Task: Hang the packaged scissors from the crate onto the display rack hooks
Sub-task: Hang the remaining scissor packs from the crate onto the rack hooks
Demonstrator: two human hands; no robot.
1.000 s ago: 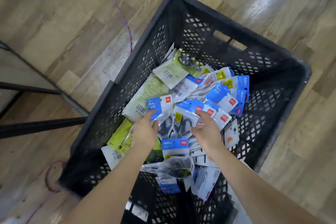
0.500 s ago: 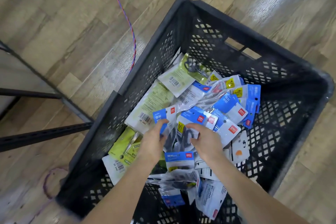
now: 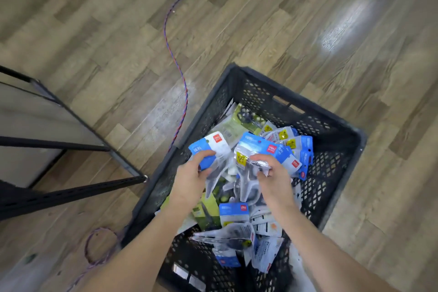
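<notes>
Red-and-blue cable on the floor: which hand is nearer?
Left. The left hand holds a blue-headed scissors pack at the black crate wall beside the red-and-blue cable. The right hand grips another pack farther inside, away from it.

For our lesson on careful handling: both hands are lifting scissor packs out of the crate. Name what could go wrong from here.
1. The left hand and right hand each grip slippery packs in a bunch; one could slide free and fall back into the crate.
2. The cord lies on the floor beside the crate, so stepping toward the rack could mean a trip.
</notes>
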